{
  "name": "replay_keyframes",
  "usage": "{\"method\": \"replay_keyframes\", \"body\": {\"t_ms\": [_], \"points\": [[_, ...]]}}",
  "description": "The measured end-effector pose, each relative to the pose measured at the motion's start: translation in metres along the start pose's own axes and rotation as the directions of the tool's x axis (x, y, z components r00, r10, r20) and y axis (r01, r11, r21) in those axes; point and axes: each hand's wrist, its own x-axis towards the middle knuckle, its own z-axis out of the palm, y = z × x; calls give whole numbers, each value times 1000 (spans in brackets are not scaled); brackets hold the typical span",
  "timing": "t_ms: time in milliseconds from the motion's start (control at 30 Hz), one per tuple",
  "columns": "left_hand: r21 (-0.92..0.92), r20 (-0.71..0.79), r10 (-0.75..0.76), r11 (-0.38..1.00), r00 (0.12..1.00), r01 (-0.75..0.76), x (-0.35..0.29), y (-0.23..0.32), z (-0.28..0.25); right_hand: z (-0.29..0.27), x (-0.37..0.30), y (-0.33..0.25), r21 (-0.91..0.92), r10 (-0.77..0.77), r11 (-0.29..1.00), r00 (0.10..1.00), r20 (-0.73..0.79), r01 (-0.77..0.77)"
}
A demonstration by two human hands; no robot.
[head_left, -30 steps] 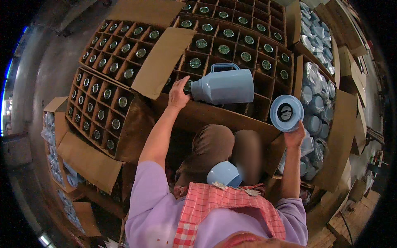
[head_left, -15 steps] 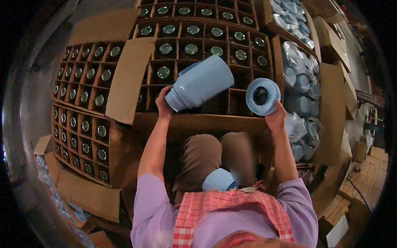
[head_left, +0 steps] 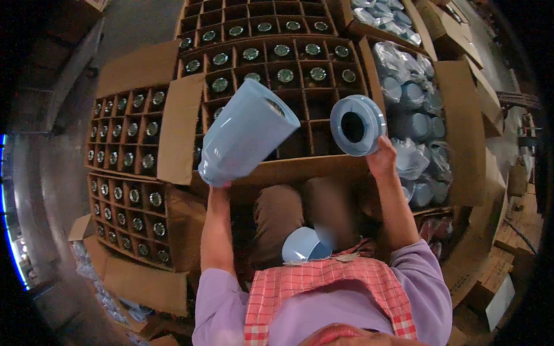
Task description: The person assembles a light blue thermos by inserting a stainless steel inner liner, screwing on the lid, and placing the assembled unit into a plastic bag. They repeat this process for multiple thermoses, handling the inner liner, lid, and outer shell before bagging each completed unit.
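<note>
My left hand [head_left: 221, 185] grips the narrow neck end of a light-blue vacuum flask body [head_left: 245, 135], and most of its fingers are hidden behind it. The flask is tilted, its wide open end pointing up and to the right; something shiny shows just inside that rim. In my right hand [head_left: 382, 158] is a round light-blue ring-shaped flask part [head_left: 375, 118] with a dark round hole in the middle, held by its lower right edge. The two parts are apart, above the divided carton. A light-blue cup [head_left: 297, 244] lies in my lap.
Ahead stands a divided carton [head_left: 300, 168] with shiny round-ended glass liners [head_left: 285, 75] in many cells. Similar stacked cartons [head_left: 130, 179] are at the left. On the right, an open carton [head_left: 466, 132] holds plastic-wrapped blue parts [head_left: 421, 127]. Cardboard flaps [head_left: 182, 130] stick out between them.
The flask has swung so its wide end now turns more upward and toward me, showing its inside. My left hand has moved lower and left. The ring part has tilted slightly in my right hand.
</note>
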Motion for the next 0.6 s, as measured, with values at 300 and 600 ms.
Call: {"method": "replay_keyframes", "body": {"t_ms": [300,600], "points": [[294,-14,154,945,988,-143,-95,80,2,77,-50,-19,-125,-44,990,976,215,72],[564,102,379,740,920,-367,-144,124,24,115,-98,-28,-172,-36,981,958,285,88]]}}
